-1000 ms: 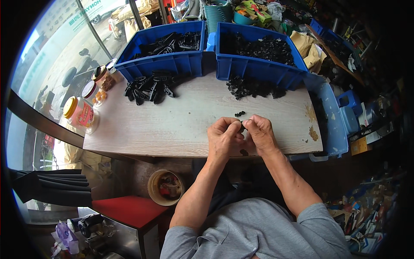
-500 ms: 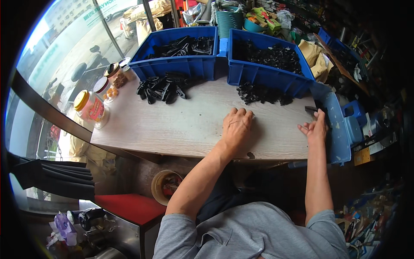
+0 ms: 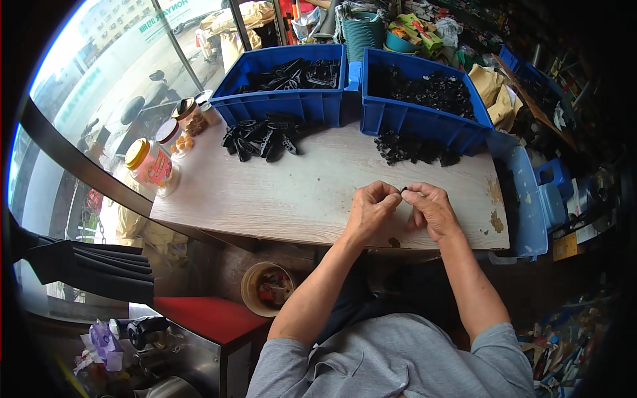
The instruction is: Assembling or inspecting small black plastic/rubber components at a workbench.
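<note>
My left hand (image 3: pixel 370 209) and my right hand (image 3: pixel 430 208) meet over the near right part of the pale wooden table (image 3: pixel 265 199). Their fingertips pinch a small black plastic part (image 3: pixel 403 190) between them. A heap of small black parts (image 3: pixel 411 147) lies on the table just beyond my hands. A heap of larger black clips (image 3: pixel 262 136) lies further left.
Two blue bins stand at the back: the left bin (image 3: pixel 285 99) holds larger black clips, the right bin (image 3: pixel 424 113) small black parts. A blue tray (image 3: pixel 527 199) hangs off the table's right edge. Jars (image 3: pixel 152 162) stand at the left edge. A red stool (image 3: pixel 212 318) is below.
Half a second ago my hands were apart, the left flat on the table and the right out at the blue tray. Now both have come together, pinching a small black part.
</note>
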`<control>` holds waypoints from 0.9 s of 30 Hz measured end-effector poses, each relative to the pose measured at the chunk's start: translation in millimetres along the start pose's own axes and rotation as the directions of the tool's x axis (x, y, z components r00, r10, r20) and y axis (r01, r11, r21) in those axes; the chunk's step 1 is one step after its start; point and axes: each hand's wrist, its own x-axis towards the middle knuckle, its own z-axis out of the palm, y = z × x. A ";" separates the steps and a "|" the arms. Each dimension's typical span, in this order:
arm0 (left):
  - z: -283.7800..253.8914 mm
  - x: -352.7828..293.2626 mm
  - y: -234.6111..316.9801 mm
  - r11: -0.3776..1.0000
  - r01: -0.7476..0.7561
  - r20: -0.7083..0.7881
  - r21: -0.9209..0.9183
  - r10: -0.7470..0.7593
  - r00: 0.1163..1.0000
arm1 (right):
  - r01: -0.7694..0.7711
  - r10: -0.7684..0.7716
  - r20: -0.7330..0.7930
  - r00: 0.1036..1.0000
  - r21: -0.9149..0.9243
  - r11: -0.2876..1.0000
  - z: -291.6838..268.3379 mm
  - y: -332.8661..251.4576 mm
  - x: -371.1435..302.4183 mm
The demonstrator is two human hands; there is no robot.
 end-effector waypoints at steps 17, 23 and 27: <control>13.4 -14.6 6.5 0.888 0.144 0.005 -0.437 -0.158 0.987 | 0.136 -0.129 -0.080 0.988 0.078 0.988 3.5 11.1 -2.6; 10.9 -14.4 4.7 0.909 0.130 0.044 -0.395 -0.123 0.991 | 0.096 -0.096 -0.037 0.995 -0.011 0.995 5.4 9.6 -1.6; 1.7 -15.3 8.0 0.968 0.095 0.035 -0.234 -0.089 0.995 | 0.091 -0.091 -0.025 0.996 -0.008 0.996 5.2 8.8 -5.1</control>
